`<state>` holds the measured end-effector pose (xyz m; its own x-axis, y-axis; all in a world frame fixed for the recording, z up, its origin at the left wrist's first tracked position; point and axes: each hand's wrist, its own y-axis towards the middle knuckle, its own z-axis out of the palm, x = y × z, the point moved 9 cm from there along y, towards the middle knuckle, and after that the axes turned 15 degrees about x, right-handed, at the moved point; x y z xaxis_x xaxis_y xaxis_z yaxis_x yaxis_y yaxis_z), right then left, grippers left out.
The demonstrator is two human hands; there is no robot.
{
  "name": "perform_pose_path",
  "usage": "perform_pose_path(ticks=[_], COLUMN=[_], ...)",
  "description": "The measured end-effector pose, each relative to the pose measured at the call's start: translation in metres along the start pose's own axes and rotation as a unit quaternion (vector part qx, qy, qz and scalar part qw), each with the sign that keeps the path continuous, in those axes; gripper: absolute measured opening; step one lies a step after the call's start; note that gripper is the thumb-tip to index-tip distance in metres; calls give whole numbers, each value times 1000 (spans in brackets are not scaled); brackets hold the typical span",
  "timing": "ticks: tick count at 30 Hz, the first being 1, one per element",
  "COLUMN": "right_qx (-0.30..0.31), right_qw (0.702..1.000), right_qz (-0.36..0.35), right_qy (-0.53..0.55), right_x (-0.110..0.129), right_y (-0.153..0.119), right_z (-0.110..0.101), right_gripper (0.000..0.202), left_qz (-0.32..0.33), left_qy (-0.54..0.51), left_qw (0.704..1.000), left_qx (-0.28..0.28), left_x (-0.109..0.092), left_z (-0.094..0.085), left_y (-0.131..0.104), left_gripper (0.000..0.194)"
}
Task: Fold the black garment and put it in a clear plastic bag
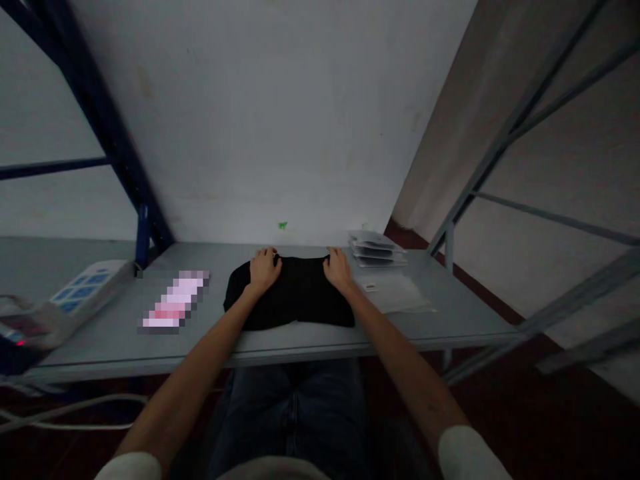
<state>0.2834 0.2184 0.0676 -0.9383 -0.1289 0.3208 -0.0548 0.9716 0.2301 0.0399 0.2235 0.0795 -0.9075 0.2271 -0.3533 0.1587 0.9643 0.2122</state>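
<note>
Head view is showing the left hand (pixel 263 268) and right hand (pixel 339 269) lying flat, fingers spread, on the far corners of a folded black cloth (pixel 293 300) between them on the table (pixel 440 313). It is looking soft, light and floppy; gripping its edges seems best. Clear bags (pixel 395 293) are lying just right of the right hand.

A folded cloth (pixel 293 293) lies at the table's (pixel 450 320) centre. Both hands rest on its far edge, the left hand (pixel 264 268) at eleven o'clock, the right hand (pixel 338 268) at one. A power strip (pixel 85 293) lies at nine, a stack of packets (pixel 376 249) at two, and a flat bag (pixel 395 293) at three.
</note>
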Motion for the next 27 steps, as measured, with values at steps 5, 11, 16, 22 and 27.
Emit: perform_pose_path(ticks=[5,11,16,22,27], right_qx=[49,30,-5,-35,-20], right_qw=[998,999,1000,994,970], right_qz=[5,3,-7,-39,-155], right_qy=[-42,-18,26,92,185], right_x=[-5,-16,-20,-19,-14], right_y=[17,29,28,-3,-71], right_z=[24,21,3,-20,-25], right_gripper=[45,36,30,25,30], left_qz=[-21,18,42,69,186], left_qy=[1,-32,-102,-186,-231], left_qw=[1000,998,993,979,952], left_qx=[21,43,41,44,70], left_x=[23,27,22,16,3], left_z=[17,16,7,-18,-36], left_y=[24,44,48,34,-25], left_gripper=[34,31,27,39,45])
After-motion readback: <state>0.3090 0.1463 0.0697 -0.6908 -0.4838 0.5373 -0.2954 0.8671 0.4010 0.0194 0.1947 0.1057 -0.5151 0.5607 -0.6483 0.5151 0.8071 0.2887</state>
